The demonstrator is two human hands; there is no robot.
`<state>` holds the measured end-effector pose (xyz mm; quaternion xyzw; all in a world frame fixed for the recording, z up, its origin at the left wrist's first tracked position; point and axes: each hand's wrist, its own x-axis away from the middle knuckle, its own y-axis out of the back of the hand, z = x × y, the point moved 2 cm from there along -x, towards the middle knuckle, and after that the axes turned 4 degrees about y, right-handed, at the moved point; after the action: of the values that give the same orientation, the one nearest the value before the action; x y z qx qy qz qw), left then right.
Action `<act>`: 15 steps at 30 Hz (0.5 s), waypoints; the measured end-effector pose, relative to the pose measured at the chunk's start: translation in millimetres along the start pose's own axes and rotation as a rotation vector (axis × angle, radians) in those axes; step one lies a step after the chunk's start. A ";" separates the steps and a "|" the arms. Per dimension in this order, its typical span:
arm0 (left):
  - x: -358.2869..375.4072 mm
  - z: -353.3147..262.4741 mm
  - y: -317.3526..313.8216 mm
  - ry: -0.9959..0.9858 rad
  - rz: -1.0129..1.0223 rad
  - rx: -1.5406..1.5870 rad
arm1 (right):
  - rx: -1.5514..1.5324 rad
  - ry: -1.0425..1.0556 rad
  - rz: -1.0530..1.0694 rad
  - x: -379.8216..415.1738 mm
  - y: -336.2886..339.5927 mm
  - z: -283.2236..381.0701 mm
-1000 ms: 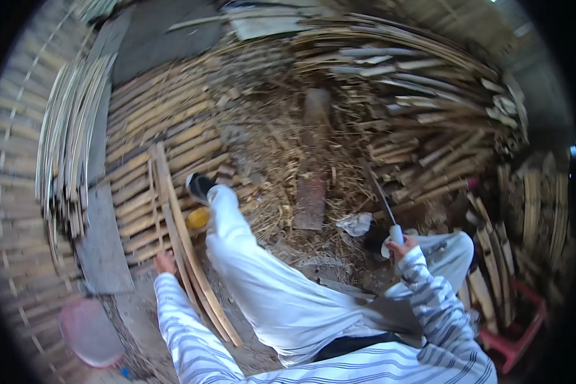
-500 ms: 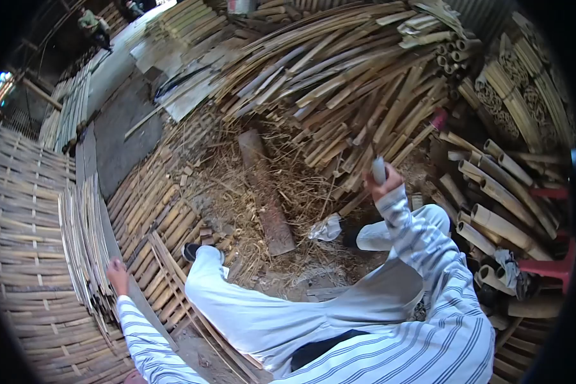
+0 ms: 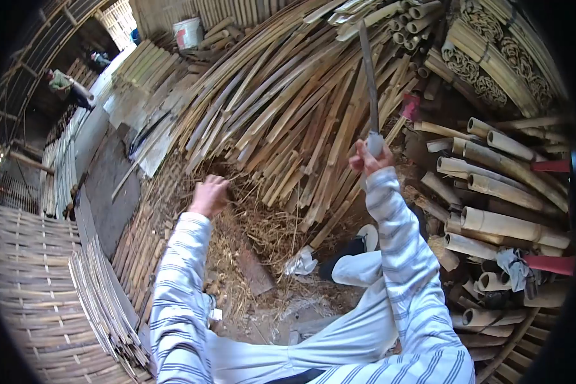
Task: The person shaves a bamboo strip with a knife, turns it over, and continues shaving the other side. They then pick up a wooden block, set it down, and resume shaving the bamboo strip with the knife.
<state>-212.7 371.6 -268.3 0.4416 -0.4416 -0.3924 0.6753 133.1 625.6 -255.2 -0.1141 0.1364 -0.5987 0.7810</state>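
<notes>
My right hand [image 3: 372, 159] is closed around the pale handle of a long knife [image 3: 369, 77], whose dark blade points up and away in front of the bamboo pile. My left hand [image 3: 210, 196] reaches forward with fingers loosely bent and apart, and I see nothing in it. It is above the far end of a worn wooden plank [image 3: 255, 272] lying among shavings. Close beyond both hands lies a large heap of split bamboo strips [image 3: 281, 115].
On my right are stacked bamboo tubes [image 3: 515, 221] and tied bamboo bundles [image 3: 493, 64]. Woven bamboo matting [image 3: 32, 281] and a bundle of thin strips [image 3: 102, 301] lie on my left. A white bucket [image 3: 187, 33] stands at the back. Another person [image 3: 67, 86] is far left.
My left hand has moved from beside the thin strips at left to the middle, over the plank. My right hand has raised the knife, its blade now upright. The view has shifted.
</notes>
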 end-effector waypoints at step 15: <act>-195.0 -211.0 -87.4 0.450 0.040 1.110 | 0.049 -0.227 -0.635 -27.2 62.7 52.9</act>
<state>-84.8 577.3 -445.8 0.7921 -0.4352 0.0127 0.4279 201.6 668.8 -225.0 -0.1983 -0.0083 -0.7986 0.5682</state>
